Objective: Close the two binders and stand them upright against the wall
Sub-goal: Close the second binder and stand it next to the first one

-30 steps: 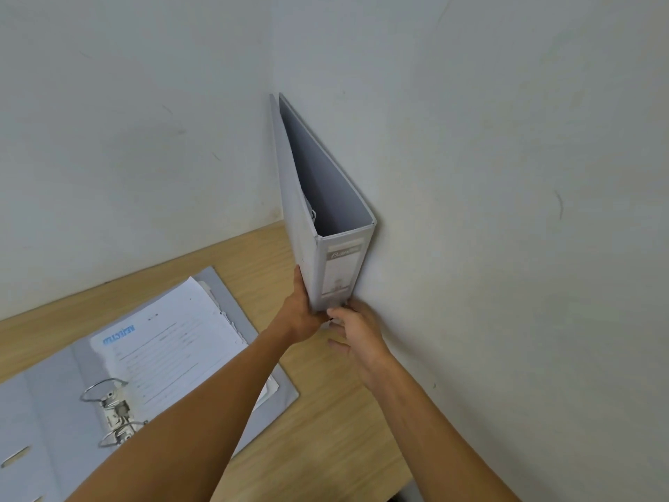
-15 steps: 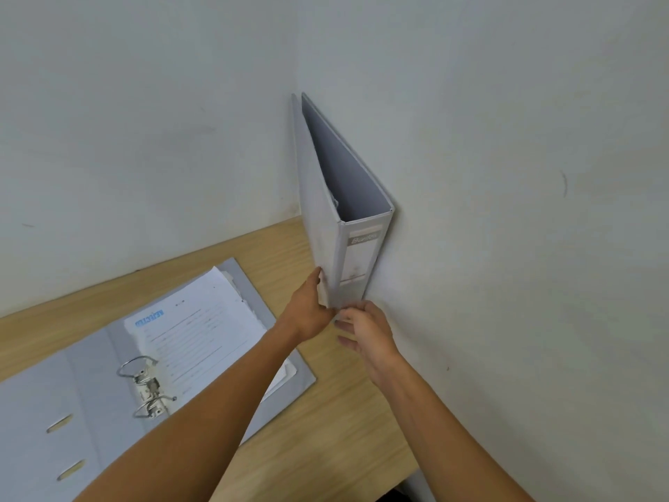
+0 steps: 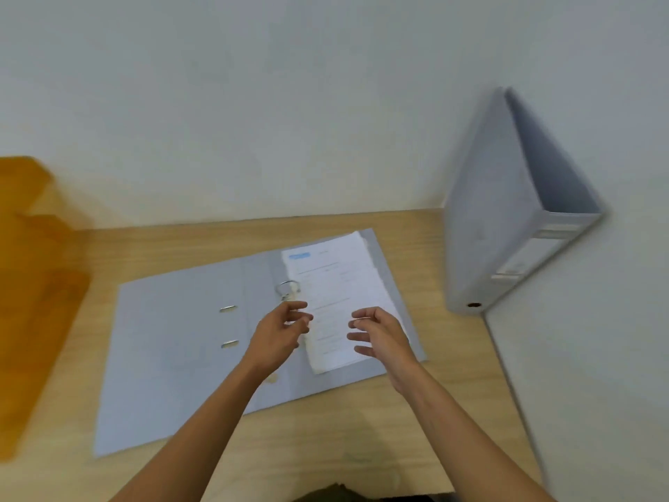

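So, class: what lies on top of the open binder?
On the open binder lies a stack of printed papers by the metal rings. Both hands hover above, covering part of it.

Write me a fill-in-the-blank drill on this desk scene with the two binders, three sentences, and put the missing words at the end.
1. The closed binder stands upright in the corner, against the ____.
2. The open binder lies flat on the wooden ____, with a stack of paper on its right half.
3. The left hand and right hand hover over the open binder, and both hold ____.

Missing words: wall; desk; nothing
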Motion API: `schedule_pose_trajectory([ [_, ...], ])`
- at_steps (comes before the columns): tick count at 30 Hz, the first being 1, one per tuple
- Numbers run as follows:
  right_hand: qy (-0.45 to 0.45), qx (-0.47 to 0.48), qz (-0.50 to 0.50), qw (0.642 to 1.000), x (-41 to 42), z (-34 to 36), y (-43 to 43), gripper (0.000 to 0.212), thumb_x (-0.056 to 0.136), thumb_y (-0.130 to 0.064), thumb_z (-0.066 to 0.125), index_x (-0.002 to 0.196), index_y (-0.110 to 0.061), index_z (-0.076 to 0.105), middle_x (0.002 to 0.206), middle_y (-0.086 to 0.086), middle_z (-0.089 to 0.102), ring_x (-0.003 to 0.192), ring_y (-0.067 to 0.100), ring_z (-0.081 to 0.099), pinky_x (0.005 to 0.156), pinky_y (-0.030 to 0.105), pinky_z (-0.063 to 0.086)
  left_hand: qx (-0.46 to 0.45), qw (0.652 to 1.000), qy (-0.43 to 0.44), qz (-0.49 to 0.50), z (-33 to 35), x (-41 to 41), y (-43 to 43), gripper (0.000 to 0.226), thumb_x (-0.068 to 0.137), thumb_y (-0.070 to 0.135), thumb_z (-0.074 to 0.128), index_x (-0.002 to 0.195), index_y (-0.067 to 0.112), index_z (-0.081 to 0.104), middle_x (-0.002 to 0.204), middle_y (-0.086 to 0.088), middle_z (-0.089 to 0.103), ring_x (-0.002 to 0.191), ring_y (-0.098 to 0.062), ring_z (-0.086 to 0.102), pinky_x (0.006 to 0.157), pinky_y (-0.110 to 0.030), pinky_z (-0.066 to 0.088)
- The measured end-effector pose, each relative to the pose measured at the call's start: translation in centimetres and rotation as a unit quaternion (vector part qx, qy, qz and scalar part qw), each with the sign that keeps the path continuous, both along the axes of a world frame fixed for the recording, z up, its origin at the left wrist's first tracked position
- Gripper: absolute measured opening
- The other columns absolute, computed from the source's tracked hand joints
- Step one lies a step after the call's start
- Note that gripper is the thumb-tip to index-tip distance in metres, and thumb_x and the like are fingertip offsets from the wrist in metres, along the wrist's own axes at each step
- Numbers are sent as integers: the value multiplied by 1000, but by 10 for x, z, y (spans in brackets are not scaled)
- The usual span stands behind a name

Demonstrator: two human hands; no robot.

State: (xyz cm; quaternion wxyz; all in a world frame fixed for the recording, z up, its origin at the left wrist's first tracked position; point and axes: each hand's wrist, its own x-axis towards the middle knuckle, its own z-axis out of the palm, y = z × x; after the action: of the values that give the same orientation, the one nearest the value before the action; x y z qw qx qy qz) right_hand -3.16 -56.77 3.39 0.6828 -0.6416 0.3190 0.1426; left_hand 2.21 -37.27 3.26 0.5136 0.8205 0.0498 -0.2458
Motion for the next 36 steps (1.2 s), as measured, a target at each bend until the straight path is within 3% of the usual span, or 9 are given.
schedule_pose_trajectory([
  [2,7,-9,37,999,4,-9,33,15,95,-12,57,105,-17,67,111,8,73,93,20,73,87,39,58,12,999,17,43,-5,-8,45,31,100,24,59,131,19,61,120,-3,74,107,-19,71,84,-35,60],
  [7,25,-35,147,988,9,-22,112,22,96,-16,55,116,-19,64,115,4,71,97,18,72,83,33,58,59,988,45,135,-22,-25,145,36,98,22,61,133,18,59,126,-2,70,117,-24,65,101,-48,54],
  [12,18,-52,207,977,22,-26,177,29,95,-12,52,121,-18,63,117,7,69,91,16,67,70,28,53,95,972,65,204,-36,-30,215,50,98,25,62,144,12,49,147,-9,55,132,-29,55,104,-42,46],
  [17,53,-83,241,965,29,-40,212,35,95,-11,54,129,-19,58,119,7,67,96,18,66,82,35,57,196,934,130,269,-53,-37,261,76,94,33,64,157,9,28,164,-17,27,151,-40,23,119,-56,26],
  [20,80,-89,260,958,26,-53,229,42,95,-14,57,136,-20,54,123,4,63,107,23,65,87,37,57,186,926,158,288,-60,-42,278,84,94,35,65,159,6,21,163,-19,26,149,-43,25,119,-55,26],
  [23,104,-58,239,964,27,-61,245,45,96,-16,60,140,-21,53,127,2,61,111,25,65,96,42,56,178,920,162,311,-67,-36,296,81,93,38,65,157,6,28,159,-21,33,144,-44,34,115,-53,33],
  [28,93,-51,232,967,40,-57,262,43,96,-20,60,139,-21,56,123,2,62,114,24,64,101,45,56,5,944,171,281,-60,-18,331,52,97,39,62,133,2,62,130,-15,69,108,-33,68,97,-46,54],
  [32,60,-63,244,966,62,-40,272,36,98,-24,59,133,-21,62,129,4,62,110,16,61,101,40,55,-109,962,158,193,-29,2,341,48,99,45,56,134,12,63,124,-7,75,109,-28,74,101,-51,55],
  [36,33,-27,249,968,79,-14,285,38,99,-38,56,133,-23,64,133,-5,61,124,18,58,98,38,55,-353,906,162,169,6,21,322,59,103,57,32,141,21,60,136,-11,69,123,-30,67,106,-50,49],
])
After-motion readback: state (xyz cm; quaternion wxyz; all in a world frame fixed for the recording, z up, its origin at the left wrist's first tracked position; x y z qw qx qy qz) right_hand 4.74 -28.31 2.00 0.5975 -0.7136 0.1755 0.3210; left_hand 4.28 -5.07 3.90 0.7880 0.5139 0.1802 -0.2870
